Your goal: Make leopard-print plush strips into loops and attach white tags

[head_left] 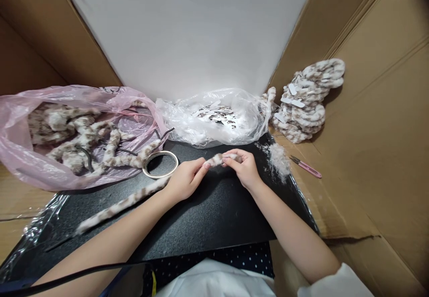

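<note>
A long furry strip (pixel 124 205), white with brown patches, runs across the black board. Its lower left end shows a thin dark cord. My left hand (pixel 187 176) is closed around the strip near the middle of the board. At the strip's other end, the thumb and fingers of my right hand (pixel 241 167) pinch the fur. A short furry stretch shows between the two hands. Just behind my left hand lies a roll of cream tape (pixel 176 165), flat on the board. What lies inside my fingers is partly hidden.
A pink plastic bag (pixel 15 154) of furry strips lies at left. A clear bag (pixel 181 129) holding small printed pieces is behind my hands. Finished-looking furry bundles with white tags (pixel 311 78), loose fluff (pixel 279 158) and pink thread snips (pixel 310 169) are at right. Cardboard walls flank the board.
</note>
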Tool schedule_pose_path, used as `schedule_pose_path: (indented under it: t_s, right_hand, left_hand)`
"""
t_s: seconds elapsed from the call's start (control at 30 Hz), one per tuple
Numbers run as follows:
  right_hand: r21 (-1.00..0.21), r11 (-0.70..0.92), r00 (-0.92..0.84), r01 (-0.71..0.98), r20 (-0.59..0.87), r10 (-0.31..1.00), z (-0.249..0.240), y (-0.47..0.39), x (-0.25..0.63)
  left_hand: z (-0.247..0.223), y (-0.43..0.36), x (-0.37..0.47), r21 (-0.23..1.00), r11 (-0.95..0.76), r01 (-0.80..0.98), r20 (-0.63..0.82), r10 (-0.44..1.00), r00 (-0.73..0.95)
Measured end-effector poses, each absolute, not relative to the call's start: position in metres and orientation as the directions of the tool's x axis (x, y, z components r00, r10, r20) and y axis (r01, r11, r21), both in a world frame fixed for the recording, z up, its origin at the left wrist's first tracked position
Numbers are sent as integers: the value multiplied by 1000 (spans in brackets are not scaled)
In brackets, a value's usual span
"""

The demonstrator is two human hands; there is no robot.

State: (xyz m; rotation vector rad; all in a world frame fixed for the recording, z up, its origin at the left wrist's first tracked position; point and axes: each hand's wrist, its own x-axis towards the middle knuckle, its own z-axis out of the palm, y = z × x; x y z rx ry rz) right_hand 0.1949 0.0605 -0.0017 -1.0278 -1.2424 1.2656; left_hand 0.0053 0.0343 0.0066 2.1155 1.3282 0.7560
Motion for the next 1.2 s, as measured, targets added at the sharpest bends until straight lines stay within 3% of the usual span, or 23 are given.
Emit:
schedule_pose_path:
  t_s: [0.13, 0.3, 0.5, 0.8, 1.03, 1.2]
  right_hand:
    - [-981, 39, -81, -188, 55, 995, 0, 63, 197]
    - [-996, 37, -256, -76, 55, 965, 1, 58, 195]
    - [-994, 0, -275, -109, 30, 961, 0, 60, 199]
    - [-988, -102, -274, -113, -68, 959, -3, 60, 196]
    - [-995, -59, -293, -78, -34, 956, -10, 60, 195]
    - [-996, 54, -279, -77, 74, 958, -9, 60, 193]
  left_hand:
    - [7, 34, 3, 672, -369, 642, 176, 922, 346]
    - [8, 31, 7, 777, -381, 501, 195, 903, 384]
    - [3, 33, 6, 767, -362, 529, 238, 927, 290]
    - [0, 31, 8, 892, -229, 389, 192, 972, 133]
    - [-2, 33, 6, 888, -233, 397, 185, 971, 155]
    - [-3, 30, 9, 923, -184, 337, 137, 978, 160]
